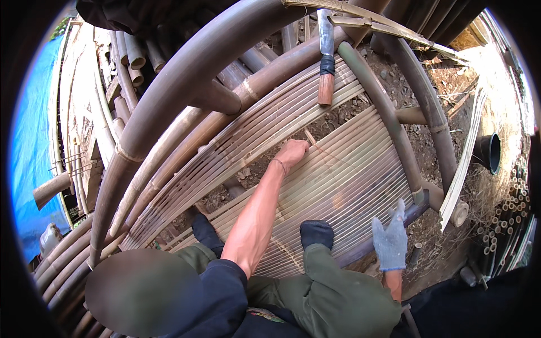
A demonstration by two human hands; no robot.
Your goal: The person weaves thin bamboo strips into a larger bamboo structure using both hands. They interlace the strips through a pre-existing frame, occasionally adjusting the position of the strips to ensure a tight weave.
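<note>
My bare left hand [293, 153] is closed in a fist over the bamboo slats [338, 174], at the edge of the gap in the middle of the bamboo frame. Beside its knuckles a short thin stick [309, 136] shows; whether the fingers grip it or a slat is hidden. My right hand [390, 239], in a pale grey glove, hovers past the frame's right end with its fingers spread and nothing in them. A long knife [326, 59] with a wooden handle and black wrapping lies across the far rail, its handle over the slats.
Thick curved bamboo poles [163, 107] arch over the left and far sides. Split bamboo strips [389, 28] cross the top right. A black bucket [488, 153] stands at right, near a stack of cut bamboo [501, 225]. A blue tarp [34, 152] hangs at far left. My feet rest on the slats.
</note>
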